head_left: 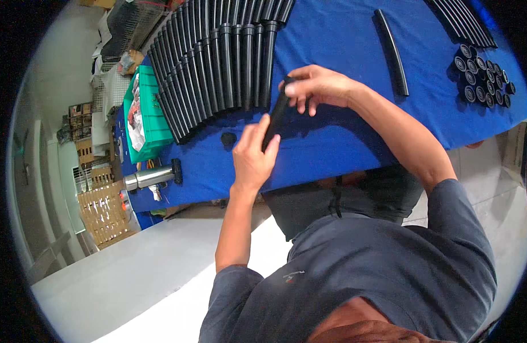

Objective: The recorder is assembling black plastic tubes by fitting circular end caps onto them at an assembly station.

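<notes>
Right now both hands hold one black tube [276, 114] a little above the blue tabletop [343, 131]. The left hand [253, 153] grips the lower end of this tube, and the right hand [315, 87] closes its fingers around the upper end, where a small part seems to be pressed on; I cannot see this part clearly under the fingers.

To do this step well, I think the left hand should keep the tube steady and straight, while the right hand pushes along the axis of the tube, not sideways, so the end piece sits evenly.

About the numbers: one tube is in the hands. One single black tube [392, 51] lies alone on the cloth, to the right. A long row of black tubes [217, 63] lies side by side on the left; I count about twenty, but the far ones overlap. A second bundle of tubes [463, 20] is at the top right corner, maybe six or seven. The pile of small black caps [483, 77] has about fifteen pieces. One loose black cap [228, 138] lies near the left hand. One green bin [152, 114] and one metal flask [149, 177] stand at the left end.
</notes>
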Action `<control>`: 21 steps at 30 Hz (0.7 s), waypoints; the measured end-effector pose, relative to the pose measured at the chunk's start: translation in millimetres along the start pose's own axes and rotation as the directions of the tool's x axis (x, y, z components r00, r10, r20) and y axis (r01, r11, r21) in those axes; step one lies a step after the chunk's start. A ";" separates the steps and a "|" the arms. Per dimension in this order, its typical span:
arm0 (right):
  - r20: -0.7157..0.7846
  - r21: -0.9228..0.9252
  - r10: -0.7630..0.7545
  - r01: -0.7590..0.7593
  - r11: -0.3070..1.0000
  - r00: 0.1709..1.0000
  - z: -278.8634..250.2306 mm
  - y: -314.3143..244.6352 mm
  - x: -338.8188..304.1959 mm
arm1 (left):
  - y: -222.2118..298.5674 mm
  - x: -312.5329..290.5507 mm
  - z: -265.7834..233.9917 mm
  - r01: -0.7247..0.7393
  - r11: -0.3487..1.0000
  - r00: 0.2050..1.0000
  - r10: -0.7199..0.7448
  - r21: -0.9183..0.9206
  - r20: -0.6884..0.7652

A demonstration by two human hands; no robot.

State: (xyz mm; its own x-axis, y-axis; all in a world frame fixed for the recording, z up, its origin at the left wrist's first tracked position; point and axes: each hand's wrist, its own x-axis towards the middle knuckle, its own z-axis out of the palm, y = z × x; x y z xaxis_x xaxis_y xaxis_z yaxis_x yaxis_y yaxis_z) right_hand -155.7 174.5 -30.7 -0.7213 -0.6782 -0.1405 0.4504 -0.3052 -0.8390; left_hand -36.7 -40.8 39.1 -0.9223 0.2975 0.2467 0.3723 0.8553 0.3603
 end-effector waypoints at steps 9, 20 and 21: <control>-0.007 0.080 -0.047 0.047 0.996 0.999 -15.1 -1.4 10.8 | -38.3 127.2 33.4 0.020 0.941 0.993 0.021 0.336 -0.118; -0.008 0.088 -0.033 0.034 0.996 0.999 -16.2 -0.9 11.8 | -53.9 161.4 55.2 0.015 0.883 1.000 -0.005 0.470 -0.021; -0.007 0.088 -0.033 0.033 0.996 0.999 -16.2 -1.1 11.9 | -53.4 161.4 55.5 0.024 0.879 1.000 -0.019 0.477 -0.017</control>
State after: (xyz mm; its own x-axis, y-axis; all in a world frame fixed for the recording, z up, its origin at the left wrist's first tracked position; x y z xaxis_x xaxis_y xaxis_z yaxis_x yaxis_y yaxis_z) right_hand -173.4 177.7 -40.0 -0.7393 -0.6633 -0.1166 0.4707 -0.3852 -0.7938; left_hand -211.2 -14.9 9.7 -0.9272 0.2744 0.2550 0.2552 0.9610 -0.1063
